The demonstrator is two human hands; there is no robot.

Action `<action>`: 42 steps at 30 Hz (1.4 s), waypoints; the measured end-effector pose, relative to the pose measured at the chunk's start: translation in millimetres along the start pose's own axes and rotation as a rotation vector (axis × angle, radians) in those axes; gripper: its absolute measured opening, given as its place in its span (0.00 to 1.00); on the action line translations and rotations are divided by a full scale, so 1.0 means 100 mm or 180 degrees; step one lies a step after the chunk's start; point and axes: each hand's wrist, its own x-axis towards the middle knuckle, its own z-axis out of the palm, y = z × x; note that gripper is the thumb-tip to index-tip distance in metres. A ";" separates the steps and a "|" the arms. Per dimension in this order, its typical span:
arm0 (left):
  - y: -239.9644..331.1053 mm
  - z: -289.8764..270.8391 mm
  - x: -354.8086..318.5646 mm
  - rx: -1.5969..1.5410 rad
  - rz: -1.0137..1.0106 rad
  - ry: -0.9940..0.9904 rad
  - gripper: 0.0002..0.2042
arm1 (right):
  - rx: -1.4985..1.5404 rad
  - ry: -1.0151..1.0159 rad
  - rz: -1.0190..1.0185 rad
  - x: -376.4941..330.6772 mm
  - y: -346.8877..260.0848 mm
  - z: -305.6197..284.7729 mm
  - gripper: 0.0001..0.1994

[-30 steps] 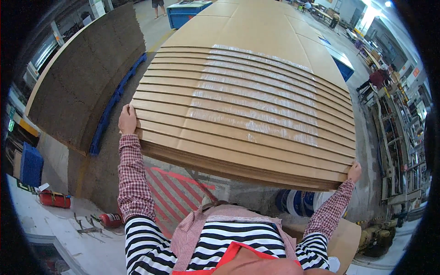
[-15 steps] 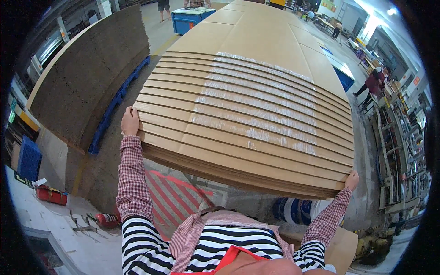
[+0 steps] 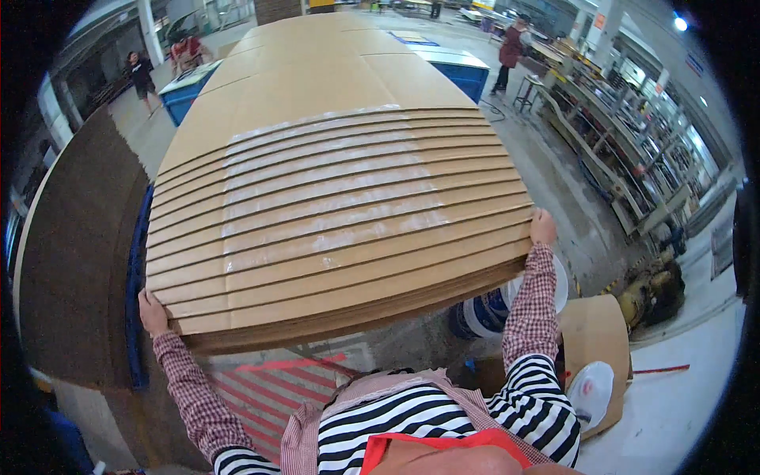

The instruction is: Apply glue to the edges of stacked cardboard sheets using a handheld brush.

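A large stack of brown cardboard sheets (image 3: 356, 293) spreads out in front of me. Its near sheets overlap like shingles, each edge a step behind the one before. Across their middle runs a whitish, shiny streaked patch (image 3: 332, 186), like glue or clear film. At the near left corner, my left hand (image 3: 153, 312) is closed on the sheets' edge. My right hand (image 3: 543, 228) grips the right edge, higher in the view. The fingers beneath the cardboard are hidden on both sides.
To the left, a tall dark stack (image 3: 71, 261) stands beside a blue pallet (image 3: 138, 293). Blue and white buckets (image 3: 479, 315) sit below the right edge. Blue tables (image 3: 463, 75) flank the far end. A person in a dark red apron (image 3: 513, 49) stands near long machinery (image 3: 609, 134) at right.
The view has swung to the right. In it, the near edge of the cardboard now slopes up to the right, with my left hand lower and my right hand higher. Both hands keep their hold.
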 end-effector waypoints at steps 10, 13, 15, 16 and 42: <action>0.07 0.04 0.04 0.0029 -0.0126 -0.0099 0.19 | -0.0020 -0.0002 0.0123 -0.08 0.01 -0.15 0.18; 0.13 -0.03 0.00 -0.0022 -0.0084 -0.0115 0.19 | -0.0051 -0.0071 0.0131 -0.07 -0.01 -0.14 0.18; 0.03 -0.05 0.05 0.0039 -0.0100 -0.0107 0.19 | 0.0152 -0.0168 0.0238 -0.08 -0.07 -0.11 0.20; 0.06 -0.04 0.05 0.0065 -0.0100 -0.0142 0.19 | 0.0143 -0.0164 0.0240 -0.06 -0.03 -0.11 0.20; 0.29 -0.06 -0.04 -0.0003 -0.0372 -0.0301 0.31 | 0.0026 -0.0040 0.0021 0.00 0.13 -0.08 0.19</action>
